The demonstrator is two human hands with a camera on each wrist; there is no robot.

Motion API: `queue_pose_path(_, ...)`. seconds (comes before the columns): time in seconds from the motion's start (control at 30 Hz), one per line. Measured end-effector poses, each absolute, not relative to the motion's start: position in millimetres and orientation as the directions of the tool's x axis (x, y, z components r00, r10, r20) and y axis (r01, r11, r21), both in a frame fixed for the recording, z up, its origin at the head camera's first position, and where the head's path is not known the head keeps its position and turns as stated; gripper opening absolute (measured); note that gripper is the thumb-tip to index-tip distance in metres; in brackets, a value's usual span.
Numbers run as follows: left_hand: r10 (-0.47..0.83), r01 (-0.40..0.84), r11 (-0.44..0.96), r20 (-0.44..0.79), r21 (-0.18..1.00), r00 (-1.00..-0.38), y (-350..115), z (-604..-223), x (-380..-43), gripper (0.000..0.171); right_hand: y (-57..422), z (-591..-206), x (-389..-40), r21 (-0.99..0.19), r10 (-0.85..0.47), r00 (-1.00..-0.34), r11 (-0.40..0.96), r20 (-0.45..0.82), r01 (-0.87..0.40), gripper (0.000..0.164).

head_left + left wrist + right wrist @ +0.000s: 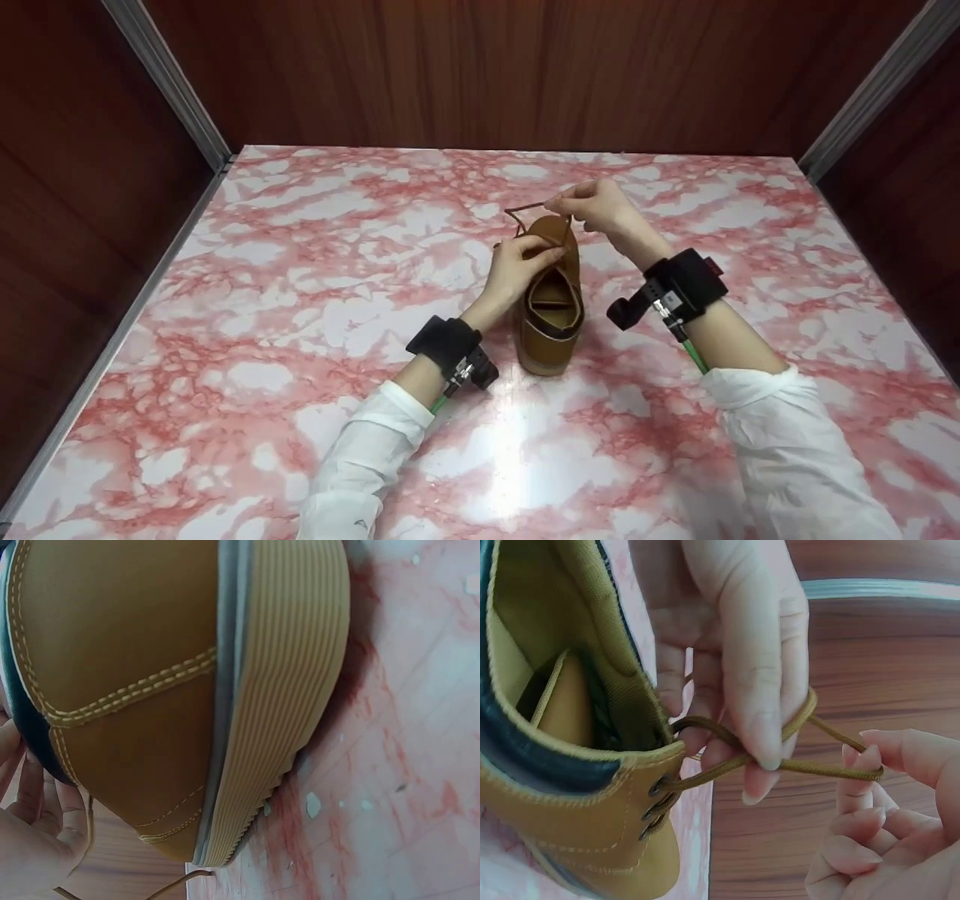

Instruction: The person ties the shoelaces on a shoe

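Observation:
A tan lace-up shoe (545,352) stands upright on the table, toe pointing away and its dark-lined collar nearest me. Over its front, my left hand (516,266) pinches the brown shoelace (735,763) between thumb and fingers where the strands cross, just beyond the eyelets. Farther out and to the right, my right hand (602,208) holds a stretch of the same lace at its fingertips, drawn out from the left hand's pinch. A loose bend of lace (512,212) hangs left of the toe. In the left wrist view the shoe's side and ridged sole (289,637) hide most of the lacing.
The table (300,360) has a red-and-white marbled top. Dark wood panels (480,75) rise at the back and both sides, with metal strips (172,82) at the corners. Each wrist wears a black band (686,283) with a camera and green cable.

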State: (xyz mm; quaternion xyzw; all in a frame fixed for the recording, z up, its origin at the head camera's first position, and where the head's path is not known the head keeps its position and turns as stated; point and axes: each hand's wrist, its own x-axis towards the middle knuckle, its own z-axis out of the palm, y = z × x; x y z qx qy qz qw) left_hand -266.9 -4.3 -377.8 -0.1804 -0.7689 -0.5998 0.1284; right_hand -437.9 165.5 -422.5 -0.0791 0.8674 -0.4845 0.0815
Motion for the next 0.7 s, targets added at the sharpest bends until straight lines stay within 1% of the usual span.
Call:
queue_pose_path(0.07, 0.124, 0.429, 0.217, 0.411, 0.877, -0.903, -4.2, -377.8, -266.8, 0.016, 167.4, -422.6, -440.6, -0.858, -0.216, -0.974, 0.511, -0.068, -0.054, 0.038)
queue_pose_path(0.1, 0.126, 0.426, 0.216, 0.408, 0.879, -0.904, -4.1, -377.7, -266.6, 0.017, 165.4, -411.7, -431.4, -0.864, -0.224, -0.970, 0.503, -0.092, -0.034, 0.034)
queue_pose_path(0.13, 0.127, 0.417, 0.218, 0.398, 0.882, -0.908, -1.7, -386.8, -275.3, 0.018, 165.3, -407.6, -428.6, -0.866, -0.230, -0.969, 0.498, -0.087, -0.041, 0.034)
queue_pose_path(0.2, 0.130, 0.413, 0.219, 0.393, 0.884, -0.910, -1.3, -391.3, -279.0, 0.019, 162.8, -390.9, -414.5, -0.884, -0.253, -0.966, 0.463, -0.060, -0.067, 0.030)
queue_pose_path(0.3, 0.136, 0.409, 0.209, 0.387, 0.888, -0.912, -1.5, -391.7, -279.8, 0.020, 146.7, -338.7, -362.4, -0.898, -0.237, -0.971, 0.435, -0.044, -0.066, 0.029)
queue_pose_path(0.33, 0.138, 0.407, 0.210, 0.385, 0.889, -0.912, -1.4, -392.7, -280.7, 0.020, 143.4, -329.4, -352.2, -0.897, -0.228, -0.974, 0.432, -0.010, -0.092, 0.032)
queue_pose_path(0.37, 0.135, 0.411, 0.209, 0.390, 0.887, -0.911, -3.5, -384.6, -272.9, 0.019, 137.9, -311.9, -333.8, -0.903, -0.226, -0.974, 0.419, -0.007, -0.091, 0.031)
queue_pose_path(0.4, 0.130, 0.418, 0.205, 0.398, 0.885, -0.908, -3.1, -385.5, -273.5, 0.020, 132.9, -295.9, -317.0, -0.910, -0.228, -0.974, 0.406, -0.014, -0.082, 0.030)
queue_pose_path(0.43, 0.122, 0.430, 0.205, 0.413, 0.879, -0.902, -1.6, -392.2, -278.5, 0.020, 128.2, -281.6, -302.1, -0.908, -0.225, -0.974, 0.412, -0.021, -0.076, 0.030)
queue_pose_path(0.5, 0.102, 0.445, 0.214, 0.433, 0.870, -0.896, 2.3, -408.6, -291.6, 0.021, 123.3, -264.4, -283.6, -0.915, -0.237, -0.971, 0.393, -0.002, -0.094, 0.031)
queue_pose_path(0.6, 0.070, 0.471, 0.225, 0.468, 0.853, -0.881, 7.8, -432.4, -311.0, 0.022, 121.6, -251.4, -271.5, -0.926, -0.246, -0.969, 0.358, 0.030, -0.119, 0.032)
queue_pose_path(0.7, 0.060, 0.465, 0.243, 0.466, 0.851, -0.883, 8.7, -435.3, -314.2, 0.021, 123.4, -247.6, -269.1, -0.929, -0.233, -0.969, 0.334, 0.084, -0.160, 0.033)
